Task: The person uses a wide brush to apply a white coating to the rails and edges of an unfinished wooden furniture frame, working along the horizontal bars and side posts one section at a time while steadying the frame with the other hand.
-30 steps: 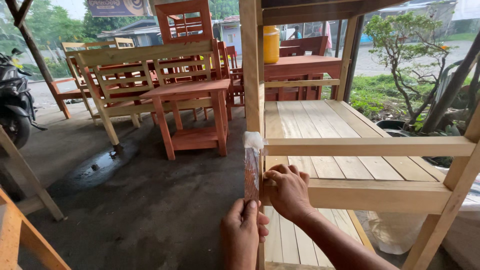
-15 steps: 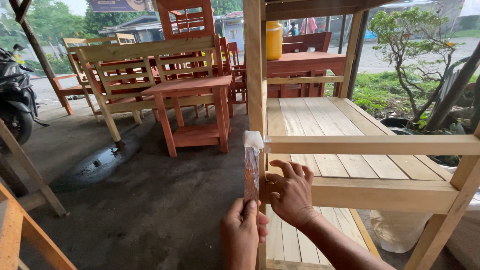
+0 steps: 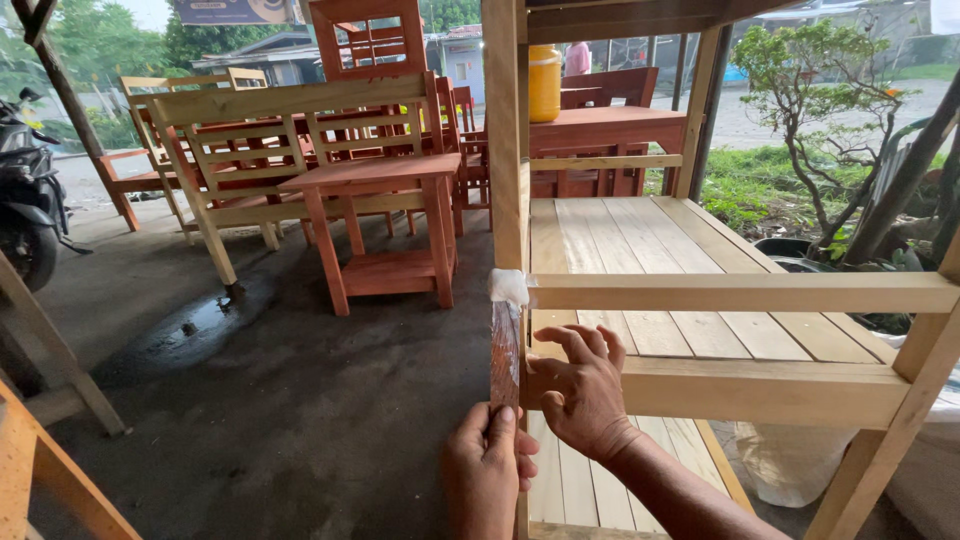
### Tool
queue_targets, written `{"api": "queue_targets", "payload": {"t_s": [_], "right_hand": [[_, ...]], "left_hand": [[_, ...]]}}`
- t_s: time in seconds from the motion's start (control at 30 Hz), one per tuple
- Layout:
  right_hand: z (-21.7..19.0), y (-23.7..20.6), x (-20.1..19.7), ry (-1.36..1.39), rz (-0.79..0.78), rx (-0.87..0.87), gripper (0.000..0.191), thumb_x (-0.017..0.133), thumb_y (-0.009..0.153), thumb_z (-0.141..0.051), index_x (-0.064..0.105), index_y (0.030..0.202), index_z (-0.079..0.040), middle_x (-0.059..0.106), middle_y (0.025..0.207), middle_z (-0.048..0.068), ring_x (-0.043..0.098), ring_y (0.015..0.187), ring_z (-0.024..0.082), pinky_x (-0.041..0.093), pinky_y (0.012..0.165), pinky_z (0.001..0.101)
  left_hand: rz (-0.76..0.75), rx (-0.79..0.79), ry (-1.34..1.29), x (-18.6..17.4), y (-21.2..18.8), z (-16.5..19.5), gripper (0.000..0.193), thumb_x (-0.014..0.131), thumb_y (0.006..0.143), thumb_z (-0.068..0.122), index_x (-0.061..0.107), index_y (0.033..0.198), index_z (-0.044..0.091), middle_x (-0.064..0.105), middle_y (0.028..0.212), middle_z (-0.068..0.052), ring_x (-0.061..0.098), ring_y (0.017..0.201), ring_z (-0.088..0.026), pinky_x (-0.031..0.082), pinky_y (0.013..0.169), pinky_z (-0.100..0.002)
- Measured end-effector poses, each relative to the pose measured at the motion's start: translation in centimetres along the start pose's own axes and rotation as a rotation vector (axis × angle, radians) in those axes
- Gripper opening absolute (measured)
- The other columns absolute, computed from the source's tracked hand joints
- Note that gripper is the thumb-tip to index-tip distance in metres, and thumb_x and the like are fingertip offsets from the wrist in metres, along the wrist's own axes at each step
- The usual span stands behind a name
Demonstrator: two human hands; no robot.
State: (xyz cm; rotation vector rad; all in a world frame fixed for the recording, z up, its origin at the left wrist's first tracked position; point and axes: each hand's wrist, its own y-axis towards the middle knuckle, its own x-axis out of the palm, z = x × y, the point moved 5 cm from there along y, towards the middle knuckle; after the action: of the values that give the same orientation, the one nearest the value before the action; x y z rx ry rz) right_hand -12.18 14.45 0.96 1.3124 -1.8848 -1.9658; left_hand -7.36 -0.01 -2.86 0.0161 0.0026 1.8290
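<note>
I look down at an unpainted wooden shelf unit (image 3: pixel 760 292) with slatted boards. A strip of clear plastic wrap (image 3: pixel 506 350) runs down its front left post (image 3: pixel 506 140), bunched white at the top where the rail meets the post. My left hand (image 3: pixel 488 480) pinches the lower end of the strip against the post. My right hand (image 3: pixel 580 392) presses its fingers on the post and the lower rail just right of the strip.
A reddish wooden table (image 3: pixel 385 225) and pale benches (image 3: pixel 270 150) stand on the wet concrete floor to the left. A yellow jug (image 3: pixel 544 84) sits on a red table behind. A motorbike (image 3: pixel 28 200) is at far left, a small tree (image 3: pixel 830 110) at right.
The view has tilted slightly. Both hands stay on the post and strip, with the right hand's fingers shifting a little.
</note>
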Motion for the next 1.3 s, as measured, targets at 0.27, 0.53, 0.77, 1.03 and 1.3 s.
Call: {"api": "queue_targets", "payload": {"t_s": [0.27, 0.53, 0.77, 1.03, 1.3], "right_hand": [[-0.2, 0.5, 0.0, 0.044, 0.022, -0.072, 0.035, 0.059, 0.064, -0.013, 0.082, 0.090, -0.019, 0.063, 0.126, 0.008, 0.050, 0.126, 0.031, 0.024, 0.114, 0.0548], [-1.6, -0.5, 0.6, 0.175, -0.024, 0.004, 0.053, 0.056, 0.062, 0.003, 0.077, 0.108, -0.009, 0.064, 0.129, 0.009, 0.057, 0.120, 0.029, 0.038, 0.108, 0.0436], [-2.7, -1.3, 0.1, 0.013, -0.062, -0.143, 0.060, 0.058, 0.062, 0.003, 0.069, 0.121, -0.002, 0.058, 0.132, 0.013, 0.049, 0.127, 0.034, 0.034, 0.112, 0.0494], [-2.8, -1.5, 1.9, -0.350, -0.249, -0.197, 0.066, 0.057, 0.080, -0.013, 0.046, 0.143, 0.003, 0.042, 0.142, 0.018, 0.036, 0.133, 0.034, 0.022, 0.113, 0.0559], [-3.1, 0.3, 3.7, -0.600, -0.505, -0.107, 0.071, 0.052, 0.084, -0.006, 0.032, 0.150, 0.008, 0.037, 0.140, 0.024, 0.038, 0.124, 0.035, 0.031, 0.104, 0.0505]], "left_hand": [[0.001, -0.014, 0.043, -0.2, -0.4, 1.1, 0.028, 0.053, 0.102, 0.023, 0.074, 0.097, 0.005, 0.070, 0.063, -0.005, 0.059, 0.047, -0.010, 0.048, 0.043, -0.025], [0.022, 0.004, -0.019, -2.6, 0.1, 1.6, 0.027, 0.053, 0.101, 0.024, 0.072, 0.096, 0.005, 0.070, 0.065, -0.007, 0.060, 0.047, -0.011, 0.046, 0.042, -0.026], [0.033, 0.034, -0.051, -2.2, -0.4, 1.6, 0.029, 0.055, 0.101, 0.025, 0.074, 0.095, 0.004, 0.070, 0.065, -0.007, 0.060, 0.047, -0.012, 0.047, 0.043, -0.026], [0.032, 0.053, -0.039, -1.3, -0.6, 1.8, 0.028, 0.054, 0.100, 0.025, 0.074, 0.096, 0.005, 0.070, 0.064, -0.006, 0.060, 0.048, -0.010, 0.048, 0.043, -0.025], [0.056, 0.006, 0.076, -2.1, -1.3, 3.1, 0.029, 0.053, 0.101, 0.026, 0.075, 0.097, 0.008, 0.071, 0.066, -0.005, 0.061, 0.049, -0.009, 0.049, 0.045, -0.024]]}}
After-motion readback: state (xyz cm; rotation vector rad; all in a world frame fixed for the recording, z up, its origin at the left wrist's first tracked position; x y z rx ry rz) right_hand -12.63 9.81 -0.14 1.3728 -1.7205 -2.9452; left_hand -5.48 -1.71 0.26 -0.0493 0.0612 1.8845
